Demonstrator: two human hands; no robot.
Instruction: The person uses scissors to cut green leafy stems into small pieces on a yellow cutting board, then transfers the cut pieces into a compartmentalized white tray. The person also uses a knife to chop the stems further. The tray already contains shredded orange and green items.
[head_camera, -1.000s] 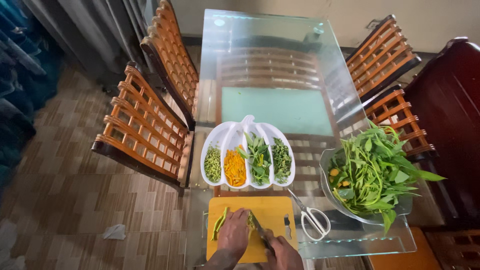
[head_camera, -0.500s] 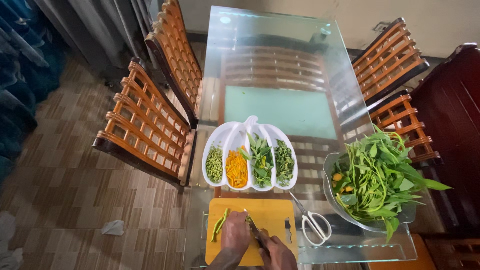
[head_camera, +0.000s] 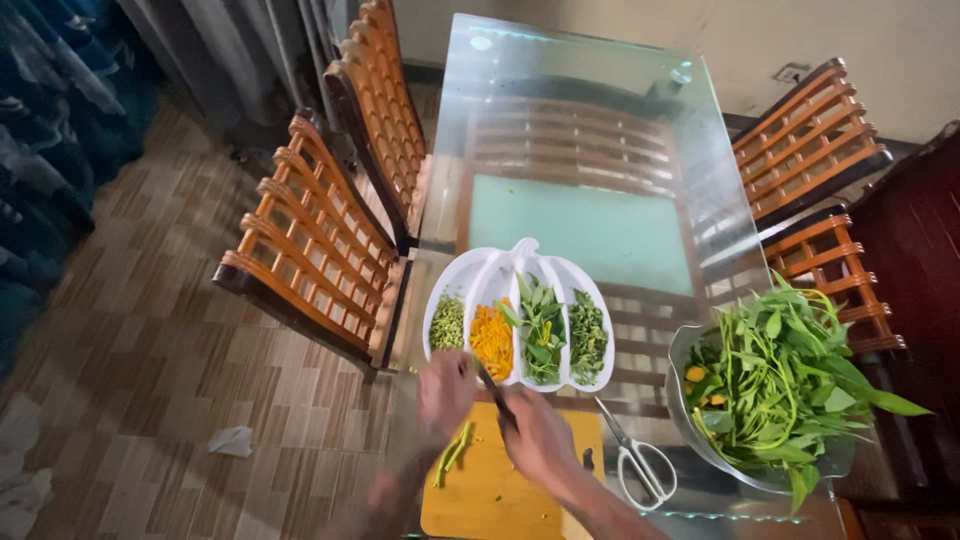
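Gripping a dark-bladed knife (head_camera: 493, 392), the right hand (head_camera: 538, 437) is closed around its handle, the blade pointing up toward the near edge of a white pumpkin-shaped divided tray (head_camera: 497, 276). Just left of it, the left hand (head_camera: 446, 390) is blurred, its fingers curled; whether it holds anything cannot be told. Both hover over a yellow cutting board (head_camera: 495, 495) where green stalks (head_camera: 452, 452) lie. The tray holds chopped greens, orange strips and leaves in separate compartments. White-handled scissors (head_camera: 640, 463) lie right of the board, beside a metal bowl (head_camera: 688, 420) heaped with leafy greens (head_camera: 785, 380). Everything rests on a glass table (head_camera: 580, 130), wooden chairs (head_camera: 320, 250) around it.
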